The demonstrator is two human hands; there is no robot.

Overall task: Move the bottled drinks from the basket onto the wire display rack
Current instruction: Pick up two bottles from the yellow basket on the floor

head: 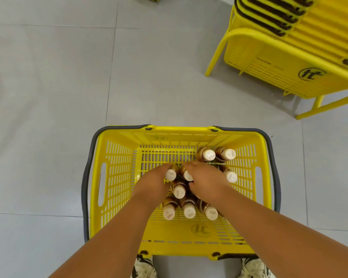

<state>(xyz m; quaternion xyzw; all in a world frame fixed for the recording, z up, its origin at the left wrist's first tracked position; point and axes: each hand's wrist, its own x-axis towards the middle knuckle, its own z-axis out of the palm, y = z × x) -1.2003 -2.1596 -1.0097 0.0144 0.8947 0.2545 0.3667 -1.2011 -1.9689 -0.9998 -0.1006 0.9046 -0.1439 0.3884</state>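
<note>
- Head view: a yellow plastic basket (117, 177) with grey handles folded down along its rim sits on the grey tiled floor (48, 87), just ahead of the person's white shoes (144, 267).
- Inside the basket stand nine brown bottled drinks (189, 209) with pale caps, all upright or slightly tilted: two at the basket's far right corner, one along its right wall, three near its middle, three in a row by its near wall.
- The left hand (155, 183) reaches into the basket's middle, fingers curled round the neck of a bottle (170, 174) whose cap shows just past the fingertips.
- The right hand (207, 179) is beside it, fingers wrapped over the neighbouring bottle (186, 174); the two hands nearly touch.
- A third bottle (179, 190) stands between the two wrists, held by neither hand.
- Beyond the basket, up to its far right, a stack of matching yellow baskets (289, 63) rests on a yellow metal stand (217, 55).
- The wire display rack is out of view.
</note>
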